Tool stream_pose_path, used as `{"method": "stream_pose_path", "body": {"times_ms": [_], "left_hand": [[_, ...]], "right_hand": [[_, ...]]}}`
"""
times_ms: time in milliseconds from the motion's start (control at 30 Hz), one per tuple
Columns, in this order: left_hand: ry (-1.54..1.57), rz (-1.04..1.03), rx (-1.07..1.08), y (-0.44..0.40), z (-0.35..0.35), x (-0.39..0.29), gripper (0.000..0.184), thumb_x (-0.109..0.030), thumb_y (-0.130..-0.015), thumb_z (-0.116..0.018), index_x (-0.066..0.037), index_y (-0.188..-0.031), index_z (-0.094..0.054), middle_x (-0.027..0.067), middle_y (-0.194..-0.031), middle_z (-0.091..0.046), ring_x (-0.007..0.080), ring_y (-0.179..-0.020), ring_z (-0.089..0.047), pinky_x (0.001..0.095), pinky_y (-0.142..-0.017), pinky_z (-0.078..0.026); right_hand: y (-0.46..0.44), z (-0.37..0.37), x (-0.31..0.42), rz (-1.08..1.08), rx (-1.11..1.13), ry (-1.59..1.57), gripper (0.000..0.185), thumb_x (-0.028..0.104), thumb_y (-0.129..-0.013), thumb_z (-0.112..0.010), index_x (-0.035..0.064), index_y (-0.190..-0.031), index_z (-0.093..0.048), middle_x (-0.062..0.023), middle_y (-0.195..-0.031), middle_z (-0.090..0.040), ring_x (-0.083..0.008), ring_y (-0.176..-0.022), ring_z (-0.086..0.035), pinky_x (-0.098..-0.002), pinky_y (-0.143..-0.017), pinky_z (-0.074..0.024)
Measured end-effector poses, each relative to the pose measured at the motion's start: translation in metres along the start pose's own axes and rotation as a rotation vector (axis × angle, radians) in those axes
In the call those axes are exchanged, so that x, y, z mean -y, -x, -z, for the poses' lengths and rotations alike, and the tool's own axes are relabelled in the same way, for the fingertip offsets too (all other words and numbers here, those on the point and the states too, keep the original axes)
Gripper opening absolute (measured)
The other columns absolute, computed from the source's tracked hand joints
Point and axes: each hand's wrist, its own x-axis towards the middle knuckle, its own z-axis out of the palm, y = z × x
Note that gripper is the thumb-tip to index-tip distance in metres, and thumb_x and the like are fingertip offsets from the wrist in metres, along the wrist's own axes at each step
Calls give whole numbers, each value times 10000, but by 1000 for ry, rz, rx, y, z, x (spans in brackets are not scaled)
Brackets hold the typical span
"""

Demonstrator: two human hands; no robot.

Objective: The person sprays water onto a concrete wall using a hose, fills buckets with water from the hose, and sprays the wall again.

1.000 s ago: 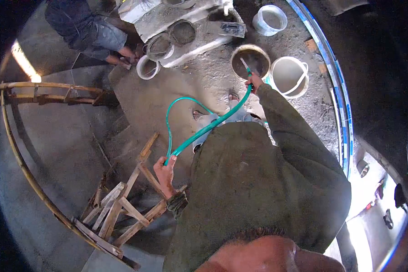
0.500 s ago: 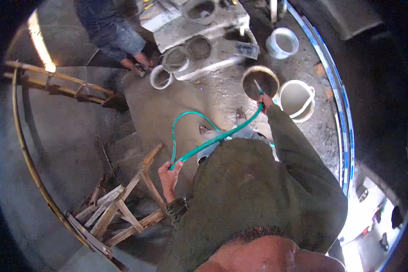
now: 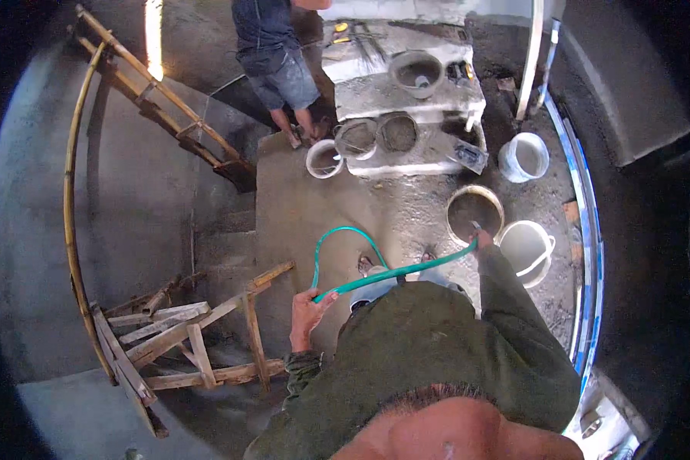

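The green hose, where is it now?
In the head view, the green hose crosses the middle from the left hand to the right hand, near the tan-rimmed bucket.

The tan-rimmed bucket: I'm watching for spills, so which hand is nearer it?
Right. The right hand holds the green hose by the near edge of the tan-rimmed bucket; the left hand, farther along the hose, is well off to the left.

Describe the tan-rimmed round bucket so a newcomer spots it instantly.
Find the pale stepped block at the picture's top, right of centre. Below its lower-right corner, by the person's right hand on the green flexible hose, is the tan-rimmed round bucket. Its tan rim and darker inside set it apart from the two white buckets to its right.
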Motion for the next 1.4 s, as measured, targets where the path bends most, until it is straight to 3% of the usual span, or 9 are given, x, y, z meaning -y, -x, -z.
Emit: {"method": "stream_pose_path", "body": {"times_ms": [267, 433, 467, 533, 600, 833, 967, 1133, 1400], "left_hand": [[-30, -7, -48, 5, 3, -7, 435, -421, -665, -745, -8, -644, -612, 74, -471, -416, 125, -469, -413, 318, -465, -358], [-79, 27, -28, 6, 4, 2, 530, -542, -657, -697, -20, -646, -606, 127, -500, -460, 207, -480, -460, 364, -490, -373], [-72, 45, -78, 6, 4, 3, 530, -542, -657, -697, -20, -646, -606, 127, -500, -460, 207, -480, -460, 364, -490, -373], [-14, -7, -16, 4, 1, 12, 386, -435, -700, -715, -55, -707, -651, 64, -528, -493, 105, -518, -429, 307, -490, -363], [-32, 10, -26, 1, -4, 23, 377, -430, -705, -713, -58, -703, -652, 66, -530, -491, 103, -526, -431, 309, -491, -361], [-40, 61, -15, 15, 11, -6, 443, -501, -683, -699, -61, -691, -644, 80, -530, -472, 127, -526, -430, 324, -502, -364], [27, 51, -68, 17, 11, -6, 494, -538, -669, -688, -49, -662, -618, 93, -520, -455, 157, -511, -427, 333, -503, -364], [-5, 36, -78, 20, 12, -7, 596, -597, -681, -636, -15, -598, -533, 117, -493, -408, 198, -506, -406, 374, -507, -353], [-70, 52, -52, 15, 9, 4, 578, -612, -685, -620, -37, -658, -566, 129, -529, -444, 213, -524, -439, 393, -527, -369]], "right_hand": [[-1, -6, 2, -84, -105, -135, 193, 256, -823, -413, 75, -787, -469, -83, -571, -489, -204, -424, -446, -353, -329, -354], [-24, 18, -9, -25, 119, 103, 477, 520, -849, -403, 107, -615, -448, -28, -441, -388, -172, -357, -396, -311, -310, -327], [-75, 45, -40, 246, 209, 60, 413, 386, -892, -314, 55, -753, -520, -113, -625, -551, -209, -480, -511, -319, -374, -416], [-22, 29, -8, 246, 522, 258, 407, 356, -899, -317, 69, -667, -489, -98, -472, -471, -225, -316, -416, -356, -300, -368], [-6, 10, 4, -199, 108, -54, 274, 375, -771, -471, 125, -662, -440, -47, -527, -481, -191, -382, -437, -320, -277, -322], [-11, -4, 5, -119, -86, -190, 234, 306, -789, -433, 96, -684, -432, -55, -526, -444, -225, -380, -422, -359, -297, -370], [-18, 17, 7, -103, 184, 225, 209, 272, -757, -457, 77, -682, -452, -63, -533, -460, -228, -430, -447, -362, -332, -373], [-40, 12, 4, -277, -96, 164, 215, 279, -723, -445, 67, -702, -473, -105, -578, -475, -250, -422, -416, -368, -318, -325], [-45, 8, 4, -252, 30, 209, 230, 297, -709, -463, 68, -701, -475, -115, -583, -485, -259, -439, -434, -382, -336, -341]]}}
